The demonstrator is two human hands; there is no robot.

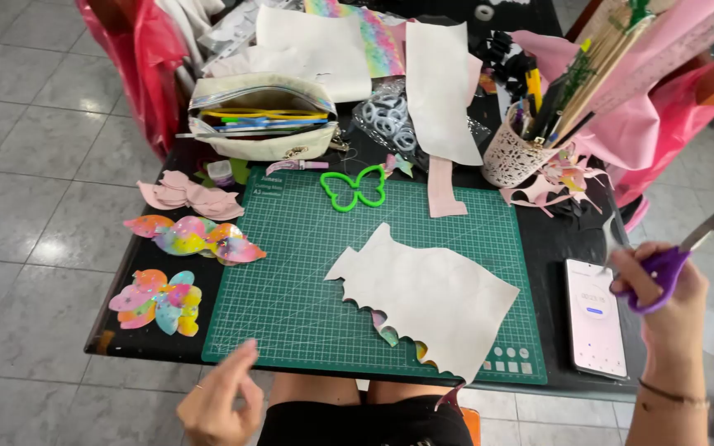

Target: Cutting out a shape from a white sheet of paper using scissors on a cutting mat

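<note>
**Scissors lifted beside the cutting mat**

The right hand [663,289] grips purple-handled scissors [687,248] above the phone [595,318]. The left hand [221,405] hovers empty, fingers loosely curled, at the near edge of the green mat [291,281], where a cut white sheet [440,293] lies.

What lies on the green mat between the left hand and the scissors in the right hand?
In the head view, a pale cut sheet on the green mat; a phone beside it.

Lit white phone screen [595,315] right of green mat [291,272]
</note>
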